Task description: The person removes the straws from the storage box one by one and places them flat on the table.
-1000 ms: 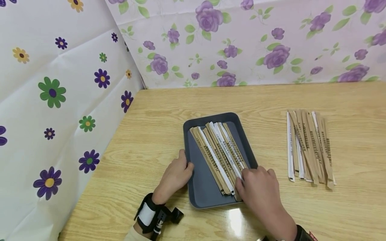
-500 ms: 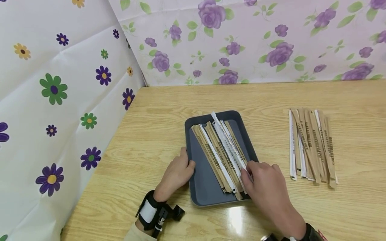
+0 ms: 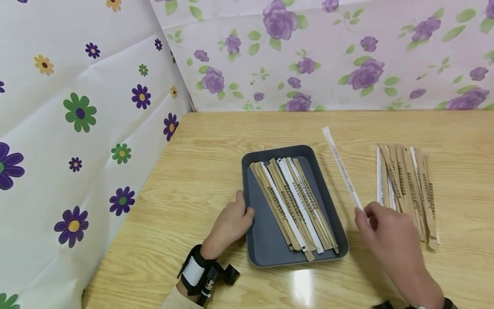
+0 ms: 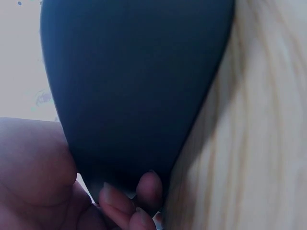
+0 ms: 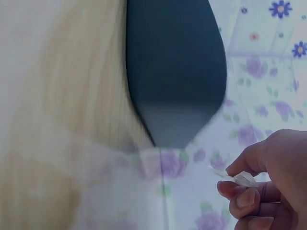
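My left hand (image 3: pixel 230 219) grips the left side of a dark grey tray (image 3: pixel 264 240). In the left wrist view, its curled fingers (image 4: pixel 149 189) meet the tray's outer wall. Brown and white paper-wrapped straws (image 3: pixel 295 206) lie slanted side by side in the tray; one brown end reaches the near rim. Between thumb and fingers, my right hand (image 3: pixel 397 244) pinches the lower end of one white paper-wrapped straw (image 3: pixel 342 167). That straw is raised to the right of the tray, leaning up and left. The right wrist view shows the pinched end (image 5: pixel 244 179).
A second bunch of brown and white wrapped straws (image 3: pixel 409 184) lies on the wooden table (image 3: pixel 185 171), right of the tray and partly behind my right hand. Flowered sheets (image 3: pixel 231 77) hang along the back and left.
My right hand has lifted the white straw out of the tray and carried it right, past the tray's edge. My left hand stays at the tray's left side.
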Demonstrator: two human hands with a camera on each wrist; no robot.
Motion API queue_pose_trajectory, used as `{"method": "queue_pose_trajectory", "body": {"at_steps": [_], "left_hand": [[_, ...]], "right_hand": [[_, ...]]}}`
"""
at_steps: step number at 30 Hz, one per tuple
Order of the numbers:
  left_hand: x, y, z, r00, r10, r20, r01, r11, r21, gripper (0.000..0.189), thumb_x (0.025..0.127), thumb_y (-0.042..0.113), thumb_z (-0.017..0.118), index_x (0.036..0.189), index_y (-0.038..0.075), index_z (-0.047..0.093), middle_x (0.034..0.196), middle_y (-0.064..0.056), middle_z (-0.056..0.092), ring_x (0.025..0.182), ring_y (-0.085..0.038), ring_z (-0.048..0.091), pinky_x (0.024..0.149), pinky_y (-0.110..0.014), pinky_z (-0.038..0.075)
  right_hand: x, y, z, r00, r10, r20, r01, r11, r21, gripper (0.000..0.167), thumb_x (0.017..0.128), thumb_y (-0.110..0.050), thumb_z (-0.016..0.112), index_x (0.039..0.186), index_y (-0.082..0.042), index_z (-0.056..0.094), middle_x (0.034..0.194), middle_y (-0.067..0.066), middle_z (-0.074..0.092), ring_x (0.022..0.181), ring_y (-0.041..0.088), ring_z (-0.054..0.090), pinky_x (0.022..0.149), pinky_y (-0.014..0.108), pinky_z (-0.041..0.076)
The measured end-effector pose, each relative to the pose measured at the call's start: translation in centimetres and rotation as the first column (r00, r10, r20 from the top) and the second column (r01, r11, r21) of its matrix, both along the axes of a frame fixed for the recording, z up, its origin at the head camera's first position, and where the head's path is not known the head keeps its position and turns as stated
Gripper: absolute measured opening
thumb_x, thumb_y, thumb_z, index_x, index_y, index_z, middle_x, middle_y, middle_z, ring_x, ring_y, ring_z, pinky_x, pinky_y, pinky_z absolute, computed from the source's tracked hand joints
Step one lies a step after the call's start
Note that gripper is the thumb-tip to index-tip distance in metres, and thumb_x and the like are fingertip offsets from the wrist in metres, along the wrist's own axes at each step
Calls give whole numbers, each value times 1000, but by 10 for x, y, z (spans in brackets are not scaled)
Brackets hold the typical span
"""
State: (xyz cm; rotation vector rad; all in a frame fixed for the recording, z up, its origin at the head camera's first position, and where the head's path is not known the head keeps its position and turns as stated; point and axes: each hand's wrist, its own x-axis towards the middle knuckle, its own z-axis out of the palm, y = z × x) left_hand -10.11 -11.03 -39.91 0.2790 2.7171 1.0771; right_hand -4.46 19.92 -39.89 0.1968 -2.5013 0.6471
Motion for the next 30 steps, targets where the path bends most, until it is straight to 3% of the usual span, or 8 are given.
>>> {"method": "queue_pose_trajectory", "body": {"at_steps": [6,14,18,30], "left_hand": [[-2,3,2,1000,-17,3,17,1000,-22,50,99,11,40,143,-10,27,59,-8,48,43,-18,44,44,-29,31],[-4,6,4,999,-22,28,23,999,-33,52,99,12,40,145,-8,24,62,-9,50,45,-19,44,45,-30,31],[-2,5,4,999,-10,30,11,1000,-21,53,99,12,39,146,-8,23,59,-7,48,43,-18,42,44,-29,30],[0,0,1,1000,7,-2,-7,1000,0,45,99,11,40,139,-7,32,58,-7,47,43,-18,42,44,-29,30]], "right_hand": [[7,30,0,992,-112,64,113,994,-13,18,85,-12,65,71,-1,64,54,2,57,42,7,40,40,25,31],[12,58,-3,957,-253,139,258,966,-20,22,87,-14,62,71,1,64,56,6,59,43,10,43,41,27,29],[10,66,-1,941,-310,139,314,949,-11,24,86,-16,61,68,0,62,54,7,58,42,10,41,39,26,27],[5,70,0,936,-332,118,337,941,-23,25,85,-17,60,66,-1,62,55,8,58,40,3,36,38,24,25]]}}
